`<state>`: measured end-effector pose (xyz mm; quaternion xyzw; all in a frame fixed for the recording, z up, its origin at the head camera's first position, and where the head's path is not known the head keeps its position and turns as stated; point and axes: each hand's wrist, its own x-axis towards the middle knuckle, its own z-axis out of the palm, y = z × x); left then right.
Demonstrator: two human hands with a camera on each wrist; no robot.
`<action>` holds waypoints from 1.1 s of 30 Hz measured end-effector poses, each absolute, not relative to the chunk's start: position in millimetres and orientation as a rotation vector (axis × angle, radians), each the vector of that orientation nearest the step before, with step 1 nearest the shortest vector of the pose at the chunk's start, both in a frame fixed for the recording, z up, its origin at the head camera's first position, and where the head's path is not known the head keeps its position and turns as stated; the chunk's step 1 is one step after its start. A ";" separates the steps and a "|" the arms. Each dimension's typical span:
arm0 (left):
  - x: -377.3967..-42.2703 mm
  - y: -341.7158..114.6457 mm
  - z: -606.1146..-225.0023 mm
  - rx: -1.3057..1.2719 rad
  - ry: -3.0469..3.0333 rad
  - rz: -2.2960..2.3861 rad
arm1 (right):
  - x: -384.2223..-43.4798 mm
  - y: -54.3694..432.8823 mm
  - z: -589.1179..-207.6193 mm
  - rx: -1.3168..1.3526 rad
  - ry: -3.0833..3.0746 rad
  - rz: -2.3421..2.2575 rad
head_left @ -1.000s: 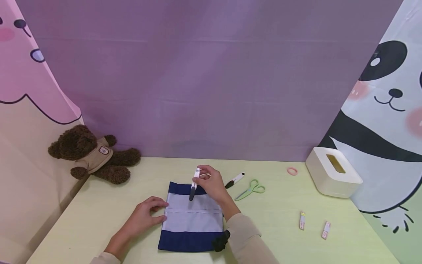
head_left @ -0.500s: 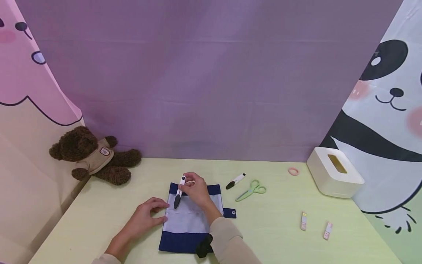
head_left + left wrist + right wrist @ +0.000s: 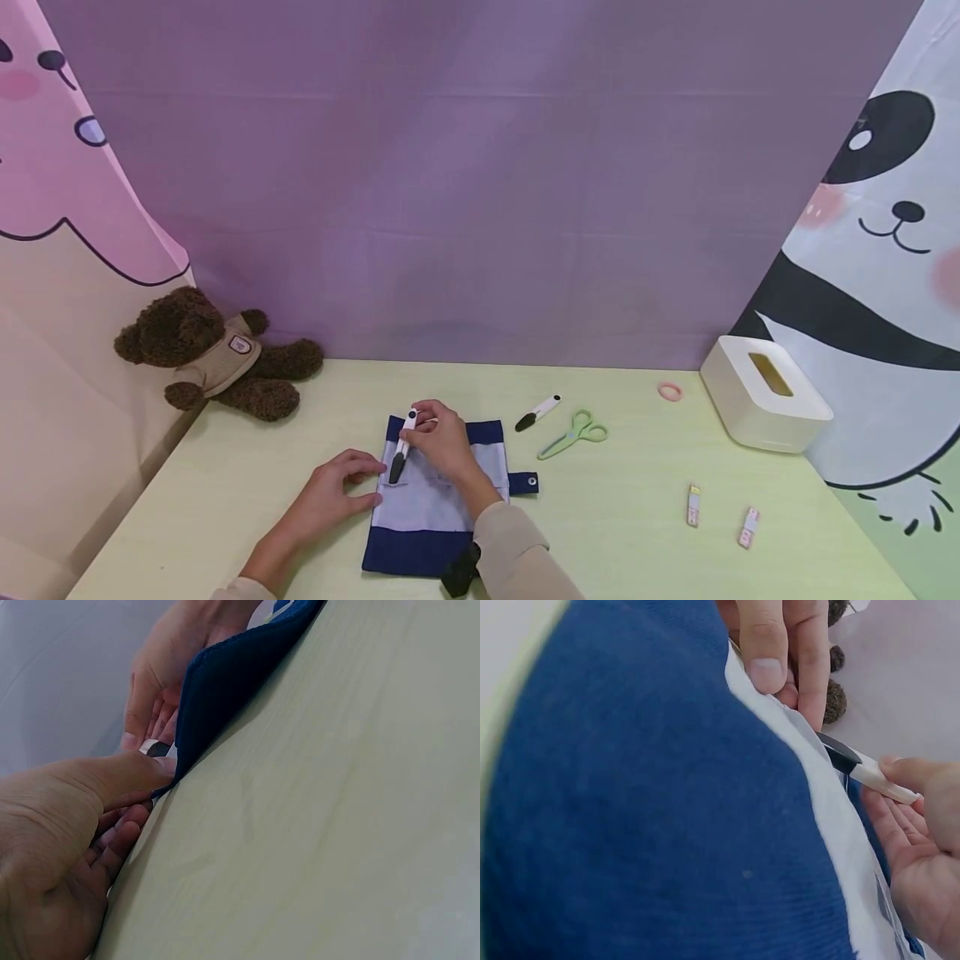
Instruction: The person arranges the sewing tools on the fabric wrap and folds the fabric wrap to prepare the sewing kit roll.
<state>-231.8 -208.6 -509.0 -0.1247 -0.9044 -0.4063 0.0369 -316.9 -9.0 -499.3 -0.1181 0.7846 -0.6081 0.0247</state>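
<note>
A navy and pale grey fabric pouch (image 3: 420, 510) lies flat on the table with a snap tab (image 3: 525, 483) out to its right. My left hand (image 3: 339, 490) pinches the pouch's left edge between thumb and fingers. Between thumb and fingers, my right hand (image 3: 444, 442) holds a slim white tool with a black end (image 3: 404, 442), tilted black end down over the pouch's upper left. In the right wrist view, the tool's black part (image 3: 841, 756) sits right at the fabric edge, close to the left fingers; its tip is hidden there.
Right of the pouch lie a similar white tool with a black end (image 3: 537, 412) and green scissors (image 3: 573, 435). Farther right are a pink ring (image 3: 670, 392), two small boxes, the nearer one (image 3: 748, 527), and a white tissue box (image 3: 772, 408). A brown teddy bear (image 3: 217, 354) lies at back left.
My right hand has carried the white tool left and down, from the pouch's top middle to the seam at its upper left. The left hand has stayed at the left edge.
</note>
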 end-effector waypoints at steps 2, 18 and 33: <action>-231.6 -208.3 -508.9 -0.375 -2.778 -1.253 | -316.2 -8.8 -498.7 -0.373 2.444 -1.867; -233.8 -205.2 -513.5 -0.325 -2.749 -1.250 | -319.2 -8.1 -505.8 -0.346 2.504 -1.877; -235.4 -190.9 -510.5 -0.164 -2.725 -1.237 | -319.2 -7.7 -506.6 -0.309 2.489 -1.886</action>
